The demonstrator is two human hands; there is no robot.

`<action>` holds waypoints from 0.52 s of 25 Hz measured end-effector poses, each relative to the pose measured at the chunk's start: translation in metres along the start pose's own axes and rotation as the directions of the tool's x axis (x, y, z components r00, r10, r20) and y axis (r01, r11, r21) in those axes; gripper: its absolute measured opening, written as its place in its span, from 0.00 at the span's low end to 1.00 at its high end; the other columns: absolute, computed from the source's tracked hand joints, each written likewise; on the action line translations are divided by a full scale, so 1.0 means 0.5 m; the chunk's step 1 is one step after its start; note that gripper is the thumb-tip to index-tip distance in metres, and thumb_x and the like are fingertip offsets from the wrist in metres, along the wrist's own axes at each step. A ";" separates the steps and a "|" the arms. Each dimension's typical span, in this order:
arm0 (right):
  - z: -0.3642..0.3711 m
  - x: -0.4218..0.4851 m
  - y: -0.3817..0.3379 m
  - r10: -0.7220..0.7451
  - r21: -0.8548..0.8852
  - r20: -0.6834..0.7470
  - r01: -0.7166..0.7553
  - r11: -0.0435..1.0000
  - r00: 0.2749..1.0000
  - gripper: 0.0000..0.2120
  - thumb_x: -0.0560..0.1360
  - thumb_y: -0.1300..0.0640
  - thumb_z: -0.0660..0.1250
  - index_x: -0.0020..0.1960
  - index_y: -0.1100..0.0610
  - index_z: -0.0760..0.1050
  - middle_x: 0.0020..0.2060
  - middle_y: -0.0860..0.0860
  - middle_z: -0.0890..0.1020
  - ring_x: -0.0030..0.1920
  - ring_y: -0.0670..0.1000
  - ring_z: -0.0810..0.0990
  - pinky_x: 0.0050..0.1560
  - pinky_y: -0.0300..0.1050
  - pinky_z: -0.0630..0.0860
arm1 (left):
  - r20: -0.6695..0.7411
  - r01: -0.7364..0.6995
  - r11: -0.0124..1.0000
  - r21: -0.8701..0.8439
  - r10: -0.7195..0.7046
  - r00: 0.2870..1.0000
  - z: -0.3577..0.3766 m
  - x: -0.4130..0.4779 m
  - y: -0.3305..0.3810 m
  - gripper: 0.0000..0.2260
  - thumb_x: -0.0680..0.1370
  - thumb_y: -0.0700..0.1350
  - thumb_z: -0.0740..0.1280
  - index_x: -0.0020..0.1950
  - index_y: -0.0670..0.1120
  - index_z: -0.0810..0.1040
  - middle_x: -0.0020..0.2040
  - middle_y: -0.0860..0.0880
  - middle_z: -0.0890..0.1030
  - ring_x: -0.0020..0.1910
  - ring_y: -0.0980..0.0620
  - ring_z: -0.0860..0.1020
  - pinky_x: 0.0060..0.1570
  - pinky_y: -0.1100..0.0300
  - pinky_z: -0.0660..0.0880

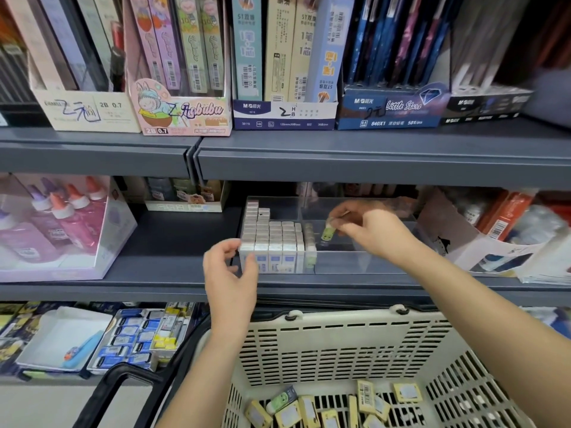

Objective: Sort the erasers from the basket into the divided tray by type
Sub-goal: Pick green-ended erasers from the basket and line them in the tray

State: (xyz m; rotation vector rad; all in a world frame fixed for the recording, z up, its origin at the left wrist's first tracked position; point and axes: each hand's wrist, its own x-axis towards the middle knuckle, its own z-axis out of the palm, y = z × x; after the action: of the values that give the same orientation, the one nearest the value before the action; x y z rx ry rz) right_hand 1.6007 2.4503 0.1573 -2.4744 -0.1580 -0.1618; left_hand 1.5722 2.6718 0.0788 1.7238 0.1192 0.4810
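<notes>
Head view: at a stationery shop shelf, a person's right hand (370,234) pinches a green eraser (328,233) between thumb and fingers over the clear divided tray (370,262). It is just right of a short eraser column (309,239) and the packed white erasers (268,236). The left hand (230,273) hovers at the tray's front-left corner, fingers loosely curled and holding nothing; whether it touches the tray cannot be told. Placing appears to be the step in hand. The next move likely calls for seating the eraser against the column, then reaching to the basket (340,350), where yellow erasers (309,409) wait. The upper shelf edge (370,162) overhangs the tray, so headroom looks low. The tray looks open to the right.
</notes>
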 end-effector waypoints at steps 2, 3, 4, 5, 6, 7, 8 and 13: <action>0.016 0.008 0.008 0.040 -0.066 0.055 -0.036 0.997 0.998 0.03 0.75 0.52 0.65 0.44 0.45 0.73 0.43 0.46 0.82 0.45 0.50 0.81 0.47 0.43 0.76 | 0.029 0.073 0.996 0.060 -0.074 0.997 -0.002 0.007 -0.011 0.20 0.75 0.40 0.67 0.65 0.48 0.68 0.59 0.54 0.69 0.57 0.61 0.70 0.56 0.67 0.68; 0.027 0.009 0.013 0.057 -0.073 0.087 -0.051 0.996 0.995 0.02 0.76 0.52 0.64 0.45 0.45 0.73 0.44 0.46 0.82 0.45 0.49 0.81 0.47 0.43 0.76 | 0.077 0.121 0.991 0.057 -0.125 0.989 0.001 0.008 -0.013 0.22 0.75 0.39 0.67 0.68 0.46 0.66 0.62 0.53 0.69 0.60 0.59 0.69 0.59 0.65 0.67; 0.036 0.010 0.017 0.070 -0.074 0.115 -0.061 0.995 0.991 0.01 0.76 0.51 0.64 0.46 0.46 0.73 0.45 0.46 0.82 0.45 0.49 0.81 0.48 0.43 0.76 | 0.123 0.161 0.986 0.041 -0.165 0.979 0.005 0.009 -0.016 0.24 0.76 0.38 0.67 0.70 0.45 0.65 0.63 0.52 0.70 0.62 0.57 0.70 0.60 0.63 0.67; 0.044 0.010 0.021 0.079 -0.080 0.139 -0.069 0.994 0.987 0.01 0.76 0.51 0.64 0.47 0.46 0.74 0.45 0.46 0.82 0.46 0.49 0.80 0.48 0.43 0.75 | 0.150 0.181 0.983 0.032 -0.183 0.972 0.008 0.009 -0.019 0.24 0.76 0.38 0.67 0.70 0.45 0.64 0.64 0.51 0.71 0.63 0.55 0.70 0.61 0.63 0.67; 0.050 0.009 0.025 0.083 -0.100 0.160 -0.068 0.993 0.984 0.02 0.76 0.50 0.64 0.48 0.47 0.74 0.44 0.46 0.82 0.45 0.48 0.80 0.47 0.42 0.74 | 0.159 0.181 0.983 0.034 -0.185 0.970 0.010 0.010 -0.023 0.24 0.76 0.38 0.67 0.70 0.45 0.64 0.64 0.50 0.72 0.63 0.54 0.71 0.61 0.62 0.68; 0.056 0.007 0.028 0.084 -0.131 0.181 -0.060 0.990 0.980 0.03 0.77 0.50 0.63 0.49 0.47 0.75 0.43 0.46 0.81 0.45 0.47 0.79 0.45 0.40 0.72 | 0.158 0.173 0.984 0.039 -0.177 0.971 0.011 0.011 -0.027 0.23 0.75 0.38 0.67 0.69 0.45 0.65 0.63 0.50 0.72 0.63 0.54 0.71 0.61 0.61 0.69; 0.060 0.006 0.030 0.083 -0.159 0.199 -0.052 0.986 0.976 0.05 0.77 0.50 0.62 0.50 0.48 0.75 0.42 0.46 0.80 0.45 0.47 0.78 0.45 0.39 0.70 | 0.155 0.166 0.985 0.043 -0.170 0.973 0.012 0.012 -0.029 0.23 0.75 0.38 0.67 0.68 0.46 0.66 0.63 0.50 0.73 0.62 0.55 0.72 0.60 0.62 0.69; 0.059 -0.002 0.035 0.084 -0.116 0.209 -0.060 0.991 0.974 0.11 0.79 0.58 0.55 0.54 0.52 0.76 0.44 0.48 0.82 0.46 0.46 0.79 0.45 0.38 0.68 | 0.152 0.143 0.987 0.074 -0.152 0.977 0.016 0.007 -0.031 0.22 0.75 0.39 0.66 0.68 0.47 0.66 0.62 0.51 0.72 0.61 0.54 0.72 0.58 0.61 0.70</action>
State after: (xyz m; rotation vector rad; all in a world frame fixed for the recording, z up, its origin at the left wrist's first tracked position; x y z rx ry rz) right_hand 1.6045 2.4546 0.1237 -2.5991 -0.1531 0.1304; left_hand 1.5813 2.6692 0.0640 1.7924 0.1491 0.2329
